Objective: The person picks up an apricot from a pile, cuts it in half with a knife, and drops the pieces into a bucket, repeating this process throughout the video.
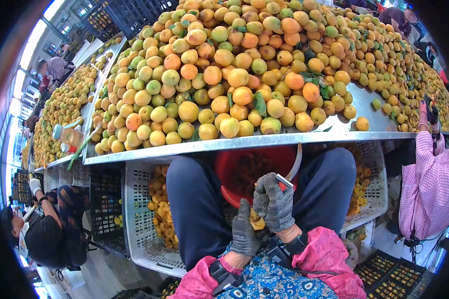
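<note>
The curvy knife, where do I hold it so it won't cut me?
Hold the curved knife by its handle end, low down, where the right hand wraps it. Come from below, on your own side: the thin blade arcs up toward the table edge, so the bottom is probably safest.

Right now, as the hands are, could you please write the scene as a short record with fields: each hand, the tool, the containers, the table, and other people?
Left hand: gloved left hand grips a small fruit
Right hand: gloved right hand grips a knife, curved blade pointing up
Between knees: red bucket
Table: metal table carrying a fruit heap, yellow, orange and green
Under table: white crate with fruit inside
Others: crouching person at left; person in pink check at right
</note>
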A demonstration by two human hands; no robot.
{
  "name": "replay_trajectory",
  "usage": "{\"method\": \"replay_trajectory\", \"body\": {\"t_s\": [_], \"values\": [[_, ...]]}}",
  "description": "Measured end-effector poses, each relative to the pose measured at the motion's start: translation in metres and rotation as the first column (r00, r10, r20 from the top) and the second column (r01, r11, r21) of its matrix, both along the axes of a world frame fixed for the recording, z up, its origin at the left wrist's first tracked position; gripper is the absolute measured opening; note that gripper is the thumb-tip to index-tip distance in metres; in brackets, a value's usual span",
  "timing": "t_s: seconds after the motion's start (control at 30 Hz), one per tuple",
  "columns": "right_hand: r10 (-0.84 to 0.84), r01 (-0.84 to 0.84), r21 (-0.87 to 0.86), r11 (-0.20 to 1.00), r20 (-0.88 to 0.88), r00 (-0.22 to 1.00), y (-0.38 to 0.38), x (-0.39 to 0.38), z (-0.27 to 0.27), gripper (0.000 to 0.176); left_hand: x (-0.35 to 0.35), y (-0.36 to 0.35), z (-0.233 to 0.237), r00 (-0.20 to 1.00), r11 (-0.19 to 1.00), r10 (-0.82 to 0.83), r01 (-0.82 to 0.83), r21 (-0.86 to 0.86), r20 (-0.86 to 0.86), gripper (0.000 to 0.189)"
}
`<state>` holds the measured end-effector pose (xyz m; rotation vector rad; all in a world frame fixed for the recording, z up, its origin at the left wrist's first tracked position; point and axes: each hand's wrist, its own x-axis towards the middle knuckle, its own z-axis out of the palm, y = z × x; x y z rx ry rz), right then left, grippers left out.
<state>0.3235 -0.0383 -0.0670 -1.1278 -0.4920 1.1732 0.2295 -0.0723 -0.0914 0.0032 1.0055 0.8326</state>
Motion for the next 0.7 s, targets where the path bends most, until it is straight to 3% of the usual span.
{"method": "replay_trajectory", "body": {"t_s": [0.03,0.07,0.13,0.17,0.23,0.27,0.3,0.33,0.37,0.4,0.43,0.47,0.5,0.53,0.6,0.63,0.7], "values": [[-0.015,0.015,-0.017,1.0,-0.018,1.0,-0.001,-0.001,-0.001,0.032,-0.004,-0.003,-0.003,1.0,1.0,0.002,-0.002,-0.004,0.0,0.046],[-0.015,0.015,-0.017,1.0,-0.016,1.0,0.0,-0.001,0.0,0.032,-0.01,-0.006,-0.011,0.953,0.95,-0.117,0.189,0.25,-0.279,0.04],[-0.079,0.035,-0.142,0.989,-0.316,0.945,0.001,0.004,0.002,0.029,-0.016,-0.01,-0.028,0.823,0.807,-0.149,0.421,0.414,-0.548,0.034],[-0.082,0.037,-0.148,0.988,-0.312,0.946,0.001,0.005,0.003,0.029,-0.018,-0.011,-0.036,0.718,0.687,-0.071,0.539,0.487,-0.693,0.031],[-0.167,0.085,-0.218,0.972,-0.39,0.905,0.004,0.007,0.004,0.027,-0.021,-0.01,-0.048,0.6,0.549,0.041,0.654,0.52,-0.799,0.027],[-0.093,0.01,-0.158,0.987,-0.526,0.845,-0.001,0.012,-0.002,0.025,-0.021,-0.01,-0.053,0.658,0.56,-0.014,0.629,0.539,-0.753,0.025],[-0.098,0.015,-0.162,0.987,-0.519,0.849,-0.002,0.01,-0.005,0.025,-0.02,-0.008,-0.048,0.689,0.565,-0.042,0.613,0.552,-0.724,0.025],[-0.075,0.05,-0.113,0.992,-0.232,0.97,-0.002,0.008,-0.007,0.028,-0.017,-0.003,-0.036,0.718,0.572,-0.07,0.597,0.562,-0.692,0.024],[-0.061,0.066,-0.059,0.996,0.078,0.995,-0.004,0.005,-0.008,0.032,-0.016,0.0,-0.021,0.644,0.504,-0.06,0.679,0.534,-0.763,0.026],[0.018,-0.017,-0.01,1.0,0.023,1.0,-0.01,0.007,-0.009,0.024,-0.016,0.002,-0.009,0.562,0.435,-0.044,0.755,0.49,-0.826,0.03],[0.017,-0.017,-0.013,1.0,0.027,0.999,-0.01,0.006,-0.01,0.024,-0.018,0.002,-0.015,0.566,0.437,-0.047,0.753,0.492,-0.823,0.03],[0.095,-0.096,0.0,0.995,0.165,0.982,-0.01,0.004,-0.009,0.021,-0.018,0.002,-0.025,0.878,0.794,-0.279,0.438,0.421,-0.388,0.026],[0.164,-0.173,0.001,0.985,0.302,0.939,-0.011,0.003,-0.007,0.019,-0.018,0.0,-0.03,0.963,0.98,-0.196,0.189,0.055,0.184,0.024],[0.145,-0.206,0.061,0.977,0.518,0.843,-0.012,0.001,-0.003,0.014,-0.019,-0.002,-0.032,0.96,0.979,-0.205,0.198,0.056,0.193,0.024],[0.173,-0.318,0.109,0.942,0.654,0.736,-0.01,-0.008,-0.002,0.011,-0.024,-0.002,-0.034,0.933,0.98,-0.108,0.158,-0.12,0.344,0.028],[0.246,-0.38,0.108,0.919,0.595,0.765,-0.01,-0.012,-0.006,0.011,-0.027,-0.001,-0.044,0.915,0.977,-0.073,0.146,-0.157,0.397,0.031],[0.31,-0.54,0.023,0.841,0.798,0.517,-0.009,-0.008,0.005,0.011,-0.024,-0.004,-0.075,0.956,0.986,-0.136,0.105,0.126,0.262,0.031]]}}
